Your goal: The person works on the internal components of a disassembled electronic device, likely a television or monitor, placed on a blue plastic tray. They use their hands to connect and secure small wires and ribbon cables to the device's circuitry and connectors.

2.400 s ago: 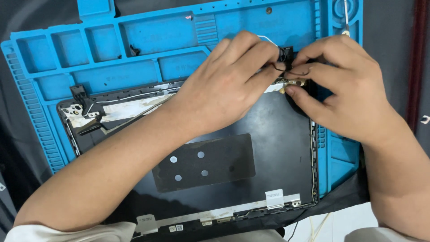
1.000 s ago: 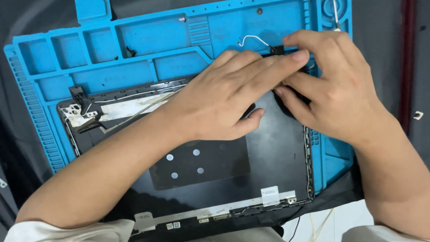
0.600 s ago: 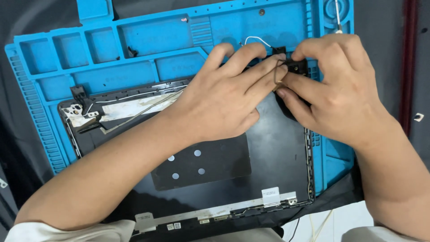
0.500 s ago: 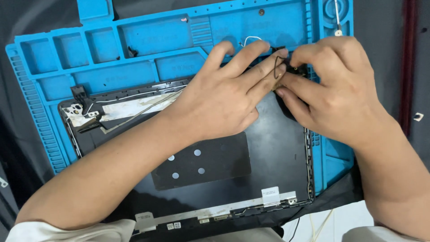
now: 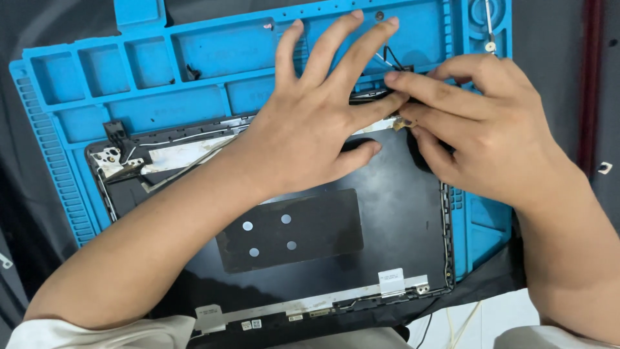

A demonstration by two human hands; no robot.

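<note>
The left hand [image 5: 310, 129] reaches in from the lower left, its forearm slanting across the black laptop lid shell [image 5: 387, 220]. Its fingers are spread wide and raised, grasping nothing, while the thumb presses flat on the shell's dark surface. The right hand [image 5: 484, 129] comes in from the lower right with the wrist bent inward; its fingers stretch leftward and pinch a thin black cable [image 5: 394, 58] with a small fitting at the shell's upper right corner, where the tips of both hands meet.

The shell lies open side up beneath both hands, on a blue silicone repair mat [image 5: 129, 84] with moulded compartments. It is dark and glossy, with a matte rectangular patch bearing four pale dots just below the left wrist. Well to the left of the left hand sits a hinge bracket [image 5: 116, 152] with pale foil strips. A metal strip [image 5: 310, 304] runs along the shell's near edge, between the forearms.
</note>
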